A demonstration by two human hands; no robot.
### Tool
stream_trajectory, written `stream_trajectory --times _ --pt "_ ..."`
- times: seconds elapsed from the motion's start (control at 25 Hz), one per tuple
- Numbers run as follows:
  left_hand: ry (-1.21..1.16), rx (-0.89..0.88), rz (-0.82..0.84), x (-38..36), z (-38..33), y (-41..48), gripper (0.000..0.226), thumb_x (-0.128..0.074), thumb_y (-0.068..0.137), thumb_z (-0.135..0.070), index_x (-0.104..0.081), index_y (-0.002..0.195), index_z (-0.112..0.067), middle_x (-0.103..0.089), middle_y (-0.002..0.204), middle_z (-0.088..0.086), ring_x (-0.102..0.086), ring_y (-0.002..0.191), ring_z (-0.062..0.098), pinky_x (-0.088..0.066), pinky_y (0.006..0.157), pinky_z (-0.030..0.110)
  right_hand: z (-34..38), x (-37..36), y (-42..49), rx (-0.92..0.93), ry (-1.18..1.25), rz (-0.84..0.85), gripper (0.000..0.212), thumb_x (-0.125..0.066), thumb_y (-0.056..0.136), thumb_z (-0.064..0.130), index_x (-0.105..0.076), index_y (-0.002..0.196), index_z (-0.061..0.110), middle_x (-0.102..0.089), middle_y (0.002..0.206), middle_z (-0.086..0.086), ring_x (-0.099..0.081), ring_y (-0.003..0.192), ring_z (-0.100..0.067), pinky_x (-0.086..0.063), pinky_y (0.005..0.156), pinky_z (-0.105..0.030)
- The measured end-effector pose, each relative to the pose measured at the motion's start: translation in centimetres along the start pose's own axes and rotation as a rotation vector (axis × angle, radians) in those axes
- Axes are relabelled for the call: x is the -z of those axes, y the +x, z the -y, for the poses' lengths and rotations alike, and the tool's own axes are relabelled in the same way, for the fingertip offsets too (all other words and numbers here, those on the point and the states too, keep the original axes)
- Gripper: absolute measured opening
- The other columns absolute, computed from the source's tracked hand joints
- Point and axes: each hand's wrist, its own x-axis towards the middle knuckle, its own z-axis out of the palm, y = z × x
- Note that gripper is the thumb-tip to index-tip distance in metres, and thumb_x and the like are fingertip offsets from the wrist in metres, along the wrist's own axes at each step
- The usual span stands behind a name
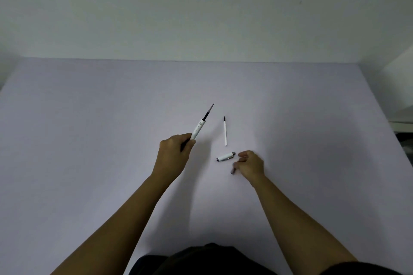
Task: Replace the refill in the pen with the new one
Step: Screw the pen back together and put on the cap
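The left hand (175, 148) is closed in a fist around the white pen barrel (197, 130), with a dark refill (209, 111) sticking out, pointing up and away. The right hand (250, 163), fingers curled, pinches a small dark part (233, 171) just above the table (89, 129). A white cap (225, 156) lies just beside it, and a loose white refill (225, 131) lies between the hands.

Dim, soft shadows, wide-angle bowing — right fingertips blurred

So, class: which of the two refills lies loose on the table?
The white refill, beside the pen cap; the other sticks out of the pen barrel in the left hand.
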Motion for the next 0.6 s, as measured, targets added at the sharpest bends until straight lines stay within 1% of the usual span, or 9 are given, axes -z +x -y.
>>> stream_trajectory --times 0.04,0.12,0.2,0.24,0.32,0.4,0.44,0.52,0.6 --pt "-0.011 0.004 0.002 0.0 -0.2 0.0 0.024 -0.053 0.091 -0.014 -0.057 0.073 0.001 -0.046 0.056 0.012 -0.033 0.051 0.021 -0.025 0.048 0.026 -0.1 0.2 -0.1 -0.012 -0.006 0.023 0.035 -0.067 0.075 0.001 -0.061 0.109 0.004 -0.06 0.09 -0.005 -0.057 0.082 -0.021 -0.044 0.063 -0.022" --pt "-0.014 -0.003 0.005 0.2 -0.4 0.0 0.024 -0.052 0.091 -0.014 -0.056 0.073 0.001 -0.049 0.057 0.017 -0.033 0.051 0.021 -0.025 0.048 0.026 -0.4 0.7 -0.3 -0.013 -0.01 0.049 0.032 -0.063 0.077 0.001 -0.063 0.108 0.006 -0.061 0.092 -0.005 -0.056 0.083 -0.019 -0.041 0.056 -0.02" --pt "-0.002 -0.028 0.003 0.8 -0.4 -0.1 0.023 -0.052 0.091 -0.014 -0.057 0.074 0.001 -0.053 0.061 0.023 -0.034 0.052 0.021 -0.027 0.049 0.026 0.1 1.4 -0.6 0.025 0.063 0.061 0.031 -0.063 0.079 0.002 -0.063 0.11 0.004 -0.063 0.095 -0.009 -0.056 0.085 -0.018 -0.042 0.06 -0.019" --pt "0.002 -0.042 0.001 1.2 -0.3 -0.1 0.021 -0.052 0.091 -0.014 -0.058 0.076 0.0 -0.056 0.064 0.023 -0.036 0.052 0.023 -0.029 0.05 0.028 0.8 2.0 -0.9 0.049 0.174 0.072 0.031 -0.063 0.08 0.001 -0.063 0.111 0.001 -0.064 0.092 -0.011 -0.056 0.082 -0.018 -0.043 0.064 -0.019" --pt "0.003 -0.074 0.002 2.0 0.1 -0.3 0.018 -0.053 0.091 -0.015 -0.063 0.083 -0.003 -0.062 0.069 0.021 -0.048 0.058 0.029 -0.04 0.055 0.035 3.1 3.6 -2.0 0.101 0.5 0.122 0.028 -0.062 0.084 -0.001 -0.06 0.112 -0.003 -0.064 0.082 -0.009 -0.056 0.073 -0.015 -0.047 0.07 -0.02" --pt "-0.003 -0.121 -0.008 2.8 0.4 -0.7 0.015 -0.054 0.091 -0.016 -0.066 0.091 -0.007 -0.065 0.073 0.017 -0.056 0.066 0.03 -0.046 0.063 0.041 5.6 5.6 -3.5 0.184 0.724 0.125 0.025 -0.061 0.086 0.002 -0.06 0.111 0.002 -0.063 0.083 -0.002 -0.059 0.076 -0.009 -0.052 0.075 -0.02" --pt "0.006 -0.155 -0.017 3.1 0.6 -0.9 0.016 -0.054 0.091 -0.017 -0.067 0.095 -0.008 -0.065 0.074 0.015 -0.057 0.067 0.029 -0.046 0.064 0.039 6.8 6.3 -4.1 0.238 0.789 0.114 0.021 -0.06 0.087 0.004 -0.061 0.108 0.005 -0.064 0.084 0.0 -0.062 0.078 -0.005 -0.054 0.074 -0.019" --pt "0.044 -0.226 -0.023 3.7 0.9 -1.2 0.023 -0.051 0.089 -0.023 -0.068 0.099 -0.011 -0.064 0.071 0.01 -0.056 0.066 0.026 -0.042 0.061 0.028 8.6 7.1 -5.4 0.337 0.912 0.099 0.012 -0.058 0.088 0.002 -0.063 0.096 0.01 -0.064 0.083 0.001 -0.066 0.073 -0.001 -0.056 0.069 -0.014" --pt "0.081 -0.272 -0.01 4.2 0.8 -1.6 0.029 -0.046 0.087 -0.028 -0.068 0.098 -0.013 -0.06 0.068 0.008 -0.052 0.062 0.022 -0.035 0.056 0.018 9.9 7.3 -6.4 0.392 1.001 0.097 0.014 -0.058 0.088 0.001 -0.063 0.089 0.013 -0.064 0.083 0.0 -0.068 0.071 0.0 -0.055 0.068 -0.012"
